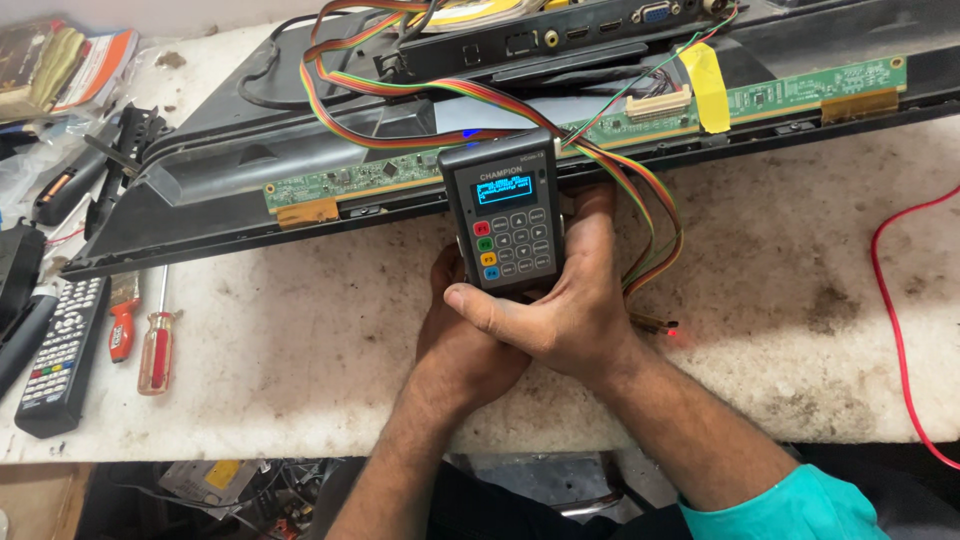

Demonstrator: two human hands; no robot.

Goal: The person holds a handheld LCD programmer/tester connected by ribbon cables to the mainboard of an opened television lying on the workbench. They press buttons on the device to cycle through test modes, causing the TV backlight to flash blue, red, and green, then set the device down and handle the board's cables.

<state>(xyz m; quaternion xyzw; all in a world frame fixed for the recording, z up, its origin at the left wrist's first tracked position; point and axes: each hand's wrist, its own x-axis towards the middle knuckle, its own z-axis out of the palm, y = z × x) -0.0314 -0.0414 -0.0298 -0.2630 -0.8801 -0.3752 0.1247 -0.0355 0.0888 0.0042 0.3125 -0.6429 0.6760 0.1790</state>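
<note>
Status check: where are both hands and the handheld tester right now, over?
Both hands on grey handheld tester: left hand cups it from below, right hand wraps over, thumb at its lower edge. Screen lit. Rainbow ribbon cable runs beside it; green circuit strip just behind.

Two screwdrivers (pixel 157 345), one remote control (pixel 60 355), one handheld tester (pixel 508 215) (screen lit).

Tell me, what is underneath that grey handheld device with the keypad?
Both hands cradle the handheld tester: the left hand beneath, the right hand around its side. Rainbow ribbon cable passes beside it. Its underside is hidden.
</note>
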